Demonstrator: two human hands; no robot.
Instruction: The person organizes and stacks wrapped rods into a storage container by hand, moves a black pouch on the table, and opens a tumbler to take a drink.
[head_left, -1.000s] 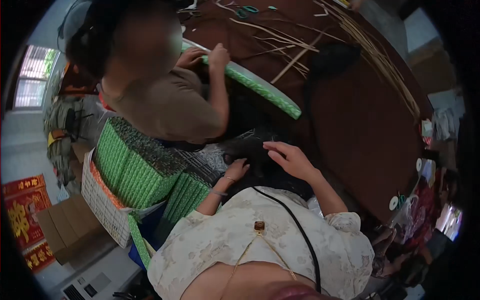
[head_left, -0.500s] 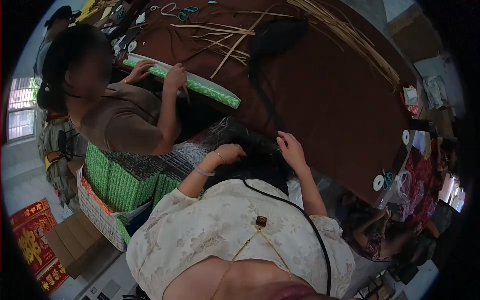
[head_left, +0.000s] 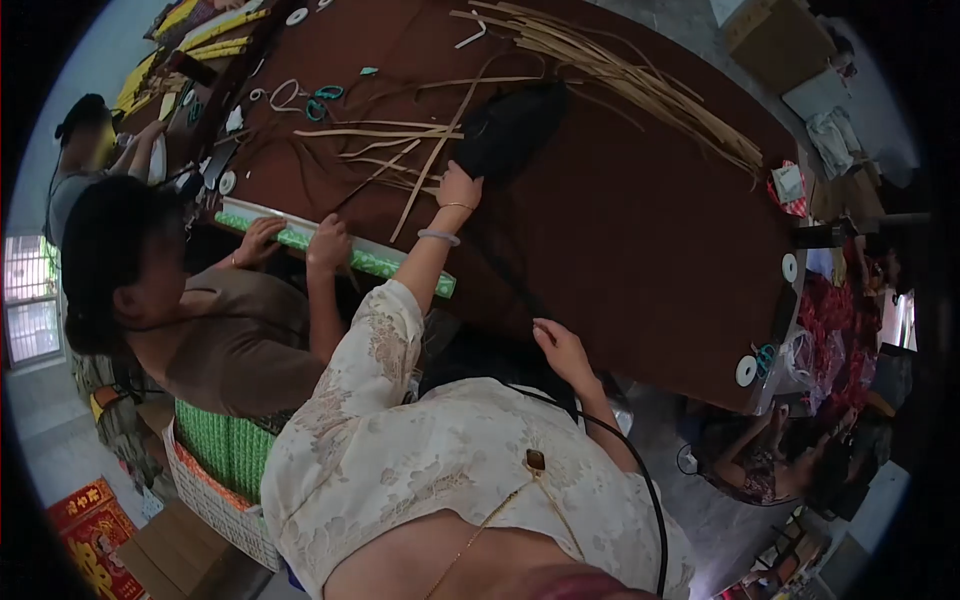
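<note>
My left hand (head_left: 460, 190) reaches out over the brown-covered table (head_left: 640, 230). Its curled fingers grip the near edge of a black bag (head_left: 515, 130), which looks soft. A dark strap (head_left: 508, 268) trails from the bag toward the table's near edge. By the end of that strap is my right hand (head_left: 563, 352), its fingers drawn together; whatever they may hold is too small or hidden to make out. Pale flat strips (head_left: 400, 132) lie left of the bag, some beside my left hand.
To my left, a co-worker's hands (head_left: 328, 243) press on a green-patterned strip (head_left: 370, 262). Teal scissors (head_left: 325, 102) and a long bundle of strips (head_left: 640, 80) lie farther back. White rolls (head_left: 746, 371) sit at the right edge. A white basket (head_left: 225, 510) holds green pieces.
My left hand has gone from near my lap forward to the black bag. My right hand has shifted slightly nearer and left, fingers drawn in more. The whole view has shifted.
</note>
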